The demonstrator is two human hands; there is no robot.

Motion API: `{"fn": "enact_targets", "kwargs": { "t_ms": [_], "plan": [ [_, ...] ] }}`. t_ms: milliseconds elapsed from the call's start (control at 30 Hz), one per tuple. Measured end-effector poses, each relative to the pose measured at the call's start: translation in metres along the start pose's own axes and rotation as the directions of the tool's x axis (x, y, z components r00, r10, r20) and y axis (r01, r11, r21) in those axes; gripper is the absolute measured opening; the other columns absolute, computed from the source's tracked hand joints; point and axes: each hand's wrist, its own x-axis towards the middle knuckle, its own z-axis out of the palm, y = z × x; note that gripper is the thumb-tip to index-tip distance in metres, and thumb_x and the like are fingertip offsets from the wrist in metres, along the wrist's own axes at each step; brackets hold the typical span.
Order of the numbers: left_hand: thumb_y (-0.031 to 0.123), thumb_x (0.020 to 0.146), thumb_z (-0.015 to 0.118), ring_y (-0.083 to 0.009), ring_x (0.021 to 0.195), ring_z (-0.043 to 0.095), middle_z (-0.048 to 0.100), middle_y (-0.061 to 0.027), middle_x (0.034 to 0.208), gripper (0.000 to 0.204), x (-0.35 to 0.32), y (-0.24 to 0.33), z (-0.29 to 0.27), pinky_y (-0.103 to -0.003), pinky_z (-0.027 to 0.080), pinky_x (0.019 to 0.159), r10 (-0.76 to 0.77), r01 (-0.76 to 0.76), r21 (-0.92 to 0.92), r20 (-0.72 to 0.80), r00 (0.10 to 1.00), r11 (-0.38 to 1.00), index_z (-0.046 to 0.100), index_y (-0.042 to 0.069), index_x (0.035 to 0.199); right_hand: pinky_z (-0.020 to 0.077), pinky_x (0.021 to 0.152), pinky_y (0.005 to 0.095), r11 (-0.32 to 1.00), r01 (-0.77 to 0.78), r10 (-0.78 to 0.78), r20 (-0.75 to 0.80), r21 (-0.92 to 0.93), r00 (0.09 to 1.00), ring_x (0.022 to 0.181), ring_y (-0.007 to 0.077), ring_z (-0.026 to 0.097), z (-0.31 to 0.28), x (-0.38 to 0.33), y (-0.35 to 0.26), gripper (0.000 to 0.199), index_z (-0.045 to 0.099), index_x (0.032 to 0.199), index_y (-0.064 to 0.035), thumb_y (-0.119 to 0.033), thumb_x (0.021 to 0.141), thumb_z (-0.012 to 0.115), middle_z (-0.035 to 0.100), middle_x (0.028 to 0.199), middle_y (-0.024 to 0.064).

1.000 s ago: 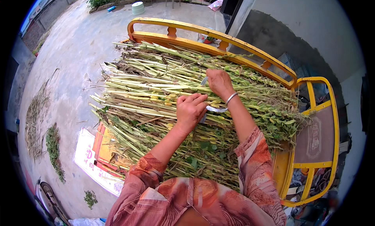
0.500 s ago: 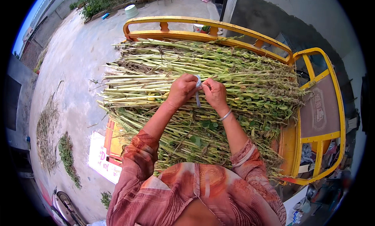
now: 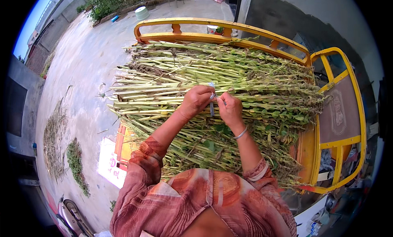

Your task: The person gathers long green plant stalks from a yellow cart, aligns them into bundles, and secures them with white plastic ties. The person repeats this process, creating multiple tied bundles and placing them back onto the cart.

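Observation:
Pale grey-blue cloth strip (image 3: 212, 110) passes around a bundle of long cut plant stalks (image 3: 153, 98), with a twist or knot of it between my hands. My left hand (image 3: 196, 101) pinches one side of the strip, its fingers closed. Just to its right, my right hand (image 3: 231, 109) grips the other end between thumb and fingers. One tail of the strip hangs down over the stalks. The stalks' bare cut ends point left, and their green, seedy tops spread to the right. Both forearms reach in from below, and a metal bangle circles my right wrist.
More stalks (image 3: 176, 58) lie beyond and nearer than the bundle, on a yellow cart bed. A yellow rail (image 3: 196, 22) bounds the far side, and a framed panel (image 3: 339, 110) the right. Dried stalks (image 3: 55, 134) and green plants (image 3: 77, 165) lie on the concrete at left.
Both hands have come slightly nearer my body, still holding the strip. A twist or knot now shows between them. The whole view has shifted a little.

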Motion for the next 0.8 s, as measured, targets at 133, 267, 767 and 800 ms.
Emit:
{"fn": "enact_targets", "kwargs": {
  "t_ms": [133,267,767,800],
  "plan": [
    [0.011,0.072,0.070,-0.0232,0.074,0.063,0.066,-0.0053,0.091,0.014,-0.003,0.011,0.001,-0.033,0.048,0.063,-0.014,0.014,0.023,-0.003,1.000,1.000,0.063,0.007,0.083,0.0402,0.050,0.0388,0.988,0.043,-0.041,0.015,-0.150,0.999,0.057,0.0328,0.055,0.001,-0.011,-0.010,0.015,0.052,0.072,-0.0024,-0.008,0.080,0.063,0.055,0.063,0.0144],
    [0.019,0.075,0.068,-0.0238,0.072,0.061,0.063,-0.0039,0.084,0.012,-0.001,0.013,-0.001,-0.035,0.044,0.060,0.035,-0.036,0.005,0.102,0.994,0.999,0.062,0.010,0.080,0.0413,0.051,0.0419,0.997,-0.075,0.075,0.007,0.029,0.997,0.062,0.0364,0.057,0.001,-0.027,-0.018,0.008,0.055,0.078,-0.0021,-0.008,0.081,0.061,0.058,0.067,0.0164],
    [0.022,0.074,0.068,-0.0309,0.065,0.055,0.051,-0.0093,0.064,0.025,-0.010,0.013,0.014,-0.043,0.043,0.055,-0.006,0.030,-0.136,0.170,0.985,0.990,0.051,0.006,0.063,0.0309,0.040,0.0190,0.623,-0.645,0.437,0.487,0.442,0.756,0.045,0.0043,0.043,-0.022,-0.036,0.000,0.018,0.054,0.076,-0.0036,-0.012,0.092,0.052,0.053,0.060,0.0000],
    [0.022,0.074,0.068,-0.0308,0.064,0.055,0.051,-0.0093,0.063,0.025,-0.013,0.016,0.013,-0.043,0.043,0.055,-0.014,0.036,-0.143,0.152,0.988,0.989,0.052,0.006,0.063,0.0312,0.040,0.0186,0.572,-0.683,0.438,0.535,0.454,0.722,0.045,0.0043,0.043,-0.024,-0.039,-0.001,0.018,0.055,0.077,-0.0036,-0.012,0.093,0.052,0.053,0.060,0.0002]
  ]
}}
